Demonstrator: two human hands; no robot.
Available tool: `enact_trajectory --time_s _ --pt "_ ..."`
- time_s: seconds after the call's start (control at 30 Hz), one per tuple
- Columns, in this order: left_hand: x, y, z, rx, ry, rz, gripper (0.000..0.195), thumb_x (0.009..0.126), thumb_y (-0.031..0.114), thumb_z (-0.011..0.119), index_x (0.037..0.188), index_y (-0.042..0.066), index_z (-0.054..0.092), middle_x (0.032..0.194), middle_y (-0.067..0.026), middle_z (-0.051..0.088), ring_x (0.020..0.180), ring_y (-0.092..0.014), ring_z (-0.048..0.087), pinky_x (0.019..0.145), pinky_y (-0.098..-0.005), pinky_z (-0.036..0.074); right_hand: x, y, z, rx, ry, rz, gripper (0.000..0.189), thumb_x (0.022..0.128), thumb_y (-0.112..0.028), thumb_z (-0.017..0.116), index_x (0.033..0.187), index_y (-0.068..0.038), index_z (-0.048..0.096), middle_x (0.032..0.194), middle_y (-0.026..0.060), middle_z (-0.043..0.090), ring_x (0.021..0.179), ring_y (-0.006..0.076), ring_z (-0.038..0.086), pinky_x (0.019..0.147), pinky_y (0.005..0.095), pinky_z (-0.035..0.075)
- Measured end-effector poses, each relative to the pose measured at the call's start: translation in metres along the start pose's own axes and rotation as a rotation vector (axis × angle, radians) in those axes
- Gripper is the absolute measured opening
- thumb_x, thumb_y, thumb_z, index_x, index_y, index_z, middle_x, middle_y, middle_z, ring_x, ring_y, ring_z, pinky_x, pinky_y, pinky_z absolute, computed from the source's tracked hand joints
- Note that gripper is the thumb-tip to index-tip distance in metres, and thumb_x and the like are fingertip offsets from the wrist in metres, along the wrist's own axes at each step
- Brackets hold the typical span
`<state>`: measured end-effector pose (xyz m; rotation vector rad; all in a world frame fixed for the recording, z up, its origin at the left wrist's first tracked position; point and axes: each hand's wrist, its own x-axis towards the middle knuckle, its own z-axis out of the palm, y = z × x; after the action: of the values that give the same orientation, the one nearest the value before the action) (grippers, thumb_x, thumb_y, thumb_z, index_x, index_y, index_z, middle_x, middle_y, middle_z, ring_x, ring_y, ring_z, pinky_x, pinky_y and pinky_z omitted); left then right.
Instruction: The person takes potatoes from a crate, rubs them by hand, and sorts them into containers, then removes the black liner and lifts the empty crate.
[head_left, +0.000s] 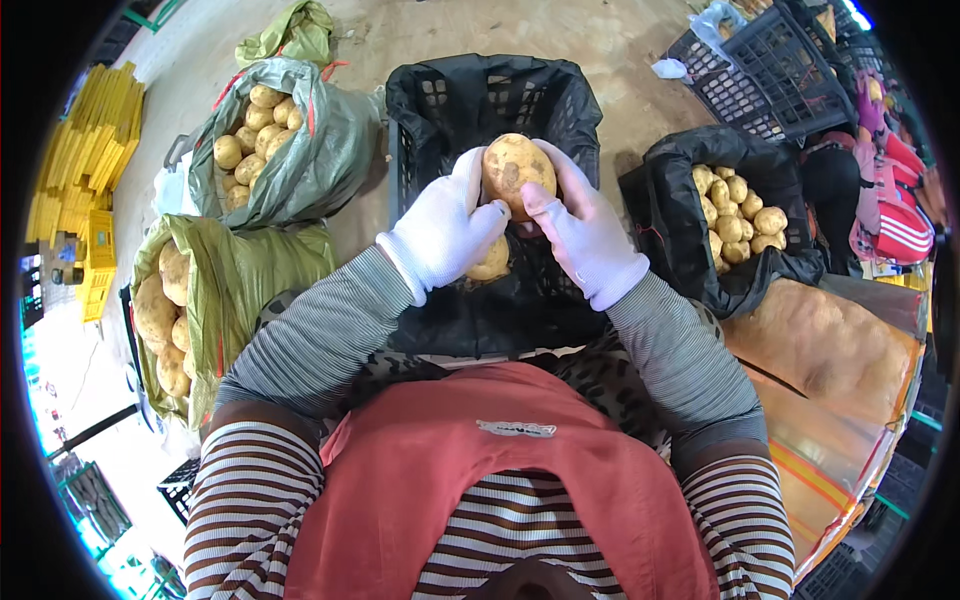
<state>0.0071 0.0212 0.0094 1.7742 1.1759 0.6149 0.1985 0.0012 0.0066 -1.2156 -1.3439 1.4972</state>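
Observation:
A large potato (517, 172) with brownish skin patches is held up between my two gloved hands. My left hand (448, 221) grips its left side, thumb along the lower edge. From the right, my right hand (589, 221) holds it with the thumb across its front. Both hands wear white knit gloves. Below them stands a black plastic crate (487, 326) lined with dark fabric. Inside it another potato (491, 261) shows under my left hand, partly hidden by the glove. My hands and forearms cover some of the crate's interior.
At left, a grey-green woven sack (330, 150) and an olive sack (262, 259) hold potatoes. A lined crate of smaller potatoes (731, 217) stands at right, near a person in pink and red (892, 187). Cardboard (832, 352) lies closer. Black crates (780, 67) and yellow crates (97, 142) stand farther off.

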Motion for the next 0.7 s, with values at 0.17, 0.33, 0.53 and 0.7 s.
enact_trajectory --time_s 0.17,0.33,0.53,0.7 --pt "-0.001 -0.008 0.0 0.035 -0.025 -0.03 0.064 0.086 0.008 0.053 0.145 -0.002 0.031 0.116 -0.0259 0.062 0.107 -0.038 0.064 0.092 -0.0395 0.05 0.0 -0.004 0.002 0.073 0.021 0.045 0.06 0.1 -0.036 0.057 0.147 -0.006 0.036 0.125 0.0089 0.058 0.105 0.0134 0.061 0.078 0.0271 0.058" --pt "-0.005 -0.001 -0.002 0.059 -0.026 0.061 0.078 0.088 0.023 0.061 0.149 -0.003 0.02 0.101 -0.0306 0.065 0.096 -0.042 0.066 0.086 -0.0414 0.052 0.001 -0.011 -0.006 -0.01 0.023 0.125 0.061 0.101 -0.037 0.056 0.148 -0.006 0.034 0.125 0.0115 0.058 0.104 0.016 0.063 0.076 0.0267 0.057" --pt "-0.005 -0.009 -0.001 -0.09 -0.03 0.143 0.063 0.087 0.015 0.058 0.142 -0.003 0.034 0.11 -0.0257 0.064 0.097 -0.035 0.067 0.086 -0.0374 0.052 0.003 0.006 -0.021 -0.383 -0.091 -0.318 0.067 0.1 -0.03 0.057 0.153 -0.003 0.026 0.145 0.0171 0.045 0.131 0.0246 0.048 0.109 0.0331 0.039" --pt "-0.008 0.004 -0.002 0.086 -0.132 0.044 0.056 0.085 0.016 0.057 0.134 -0.006 0.042 0.094 -0.0268 0.065 0.088 -0.039 0.067 0.077 -0.0413 0.052 0.001 -0.004 -0.021 -0.253 -0.213 -0.23 0.065 0.098 -0.021 0.058 0.151 0.0 0.029 0.151 0.0169 0.038 0.14 0.023 0.037 0.115 0.0331 0.029"
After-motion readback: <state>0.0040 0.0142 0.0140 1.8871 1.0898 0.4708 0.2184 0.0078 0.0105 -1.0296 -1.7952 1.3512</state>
